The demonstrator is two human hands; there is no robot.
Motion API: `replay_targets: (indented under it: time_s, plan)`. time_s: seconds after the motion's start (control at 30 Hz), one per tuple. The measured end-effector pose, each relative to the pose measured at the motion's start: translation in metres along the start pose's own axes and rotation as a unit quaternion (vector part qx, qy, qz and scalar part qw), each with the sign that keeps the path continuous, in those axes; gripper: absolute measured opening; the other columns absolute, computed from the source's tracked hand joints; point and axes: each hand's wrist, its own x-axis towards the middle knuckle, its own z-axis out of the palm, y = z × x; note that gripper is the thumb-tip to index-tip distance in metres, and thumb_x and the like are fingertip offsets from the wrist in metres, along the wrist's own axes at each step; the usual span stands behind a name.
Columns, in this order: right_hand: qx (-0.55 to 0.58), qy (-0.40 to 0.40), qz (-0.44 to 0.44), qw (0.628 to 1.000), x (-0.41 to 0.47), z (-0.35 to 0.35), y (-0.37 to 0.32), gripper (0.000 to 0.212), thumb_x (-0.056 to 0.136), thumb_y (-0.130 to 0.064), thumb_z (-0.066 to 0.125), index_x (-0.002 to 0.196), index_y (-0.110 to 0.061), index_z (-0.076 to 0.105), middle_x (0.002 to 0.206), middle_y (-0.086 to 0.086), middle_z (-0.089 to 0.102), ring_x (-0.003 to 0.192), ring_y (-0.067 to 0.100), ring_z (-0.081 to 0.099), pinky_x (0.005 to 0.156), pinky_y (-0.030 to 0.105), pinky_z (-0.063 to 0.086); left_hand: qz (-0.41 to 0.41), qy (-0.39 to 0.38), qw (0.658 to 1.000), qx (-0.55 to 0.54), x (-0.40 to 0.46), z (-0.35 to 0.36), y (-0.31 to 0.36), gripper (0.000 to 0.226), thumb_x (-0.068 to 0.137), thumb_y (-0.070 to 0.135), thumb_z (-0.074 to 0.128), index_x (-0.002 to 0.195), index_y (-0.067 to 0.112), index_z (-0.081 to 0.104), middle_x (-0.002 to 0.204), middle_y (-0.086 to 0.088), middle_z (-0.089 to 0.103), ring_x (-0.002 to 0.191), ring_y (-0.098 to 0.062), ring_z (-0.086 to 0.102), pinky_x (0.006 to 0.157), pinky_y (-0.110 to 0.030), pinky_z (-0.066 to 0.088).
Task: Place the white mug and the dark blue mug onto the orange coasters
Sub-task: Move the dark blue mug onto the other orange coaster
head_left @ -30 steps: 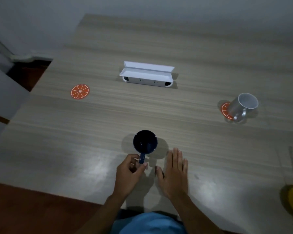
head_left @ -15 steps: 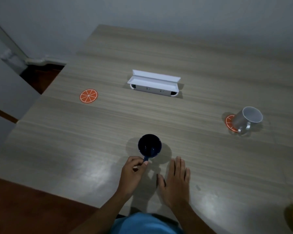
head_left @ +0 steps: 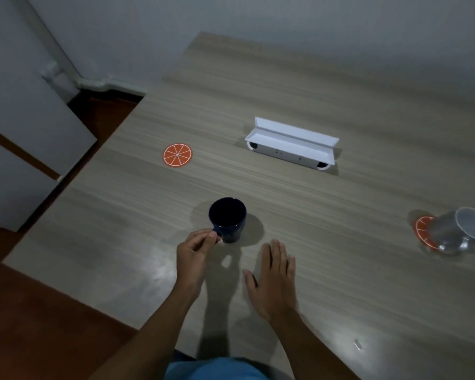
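Observation:
The dark blue mug (head_left: 228, 219) is upright near the table's front, slightly raised, its shadow on the wood to its right. My left hand (head_left: 194, 252) pinches its handle from the near side. My right hand (head_left: 274, 281) lies flat and open on the table just right of it, holding nothing. An orange coaster (head_left: 177, 155) lies bare at the left, beyond the mug. The white mug (head_left: 461, 231) stands at the far right on the second orange coaster (head_left: 422, 231), which shows at its left side.
A white open box (head_left: 291, 145) sits across the middle of the wooden table (head_left: 340, 256), beyond the mugs. The table's left edge drops to a reddish floor, with a white cabinet (head_left: 25, 133) there. A wall runs along the far side.
My left hand has carried the dark blue mug a little forward and left, toward the bare coaster. The camera has swung left. My right hand stays flat on the table.

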Motion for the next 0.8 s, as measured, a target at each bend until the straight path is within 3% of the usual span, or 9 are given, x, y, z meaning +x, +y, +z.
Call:
replay_targets:
  time_s: [0.13, 0.33, 0.57, 0.8]
  plan:
    - [-0.009, -0.001, -0.019, 1.000, 0.044, 0.006, -0.043, 0.088, 0.095, -0.067, 0.020, 0.162, -0.011, 0.010, 0.172, 0.015, 0.007, 0.159, 0.033, 0.001, 0.128, 0.055, 0.002, 0.006, 0.057, 0.998, -0.025, 0.052, -0.025, 0.017, 0.026, 0.091, 0.011, 0.072, 0.080, 0.032, 0.082, 0.105, -0.008, 0.077, 0.093, -0.015, 0.074, 0.088, -0.030, 0.057]
    - [-0.020, 0.028, 0.017, 0.999, 0.066, 0.014, -0.070, 0.085, 0.093, -0.068, 0.031, 0.158, -0.013, 0.026, 0.167, 0.014, 0.027, 0.157, 0.034, 0.018, 0.125, 0.059, 0.016, 0.021, 0.112, 0.992, -0.059, 0.139, -0.051, 0.048, 0.013, 0.091, 0.008, 0.071, 0.087, 0.019, 0.078, 0.113, -0.024, 0.073, 0.095, -0.020, 0.072, 0.092, -0.033, 0.056]
    - [-0.016, 0.051, 0.032, 0.998, 0.070, 0.019, -0.070, 0.083, 0.088, -0.067, 0.044, 0.153, -0.016, 0.033, 0.163, 0.009, 0.036, 0.154, 0.031, 0.024, 0.124, 0.059, 0.022, 0.023, 0.119, 0.991, -0.064, 0.215, -0.054, 0.061, 0.023, 0.091, 0.007, 0.070, 0.081, 0.026, 0.078, 0.101, -0.014, 0.076, 0.093, -0.017, 0.073, 0.092, -0.031, 0.057]
    - [-0.008, 0.057, 0.036, 0.998, 0.071, 0.021, -0.068, 0.081, 0.088, -0.066, 0.047, 0.152, -0.018, 0.037, 0.164, 0.006, 0.036, 0.155, 0.028, 0.023, 0.125, 0.057, 0.019, 0.030, 0.136, 0.989, -0.051, 0.248, -0.046, 0.057, 0.015, 0.090, 0.007, 0.071, 0.094, 0.020, 0.077, 0.114, -0.022, 0.074, 0.108, -0.031, 0.072, 0.097, -0.038, 0.058]
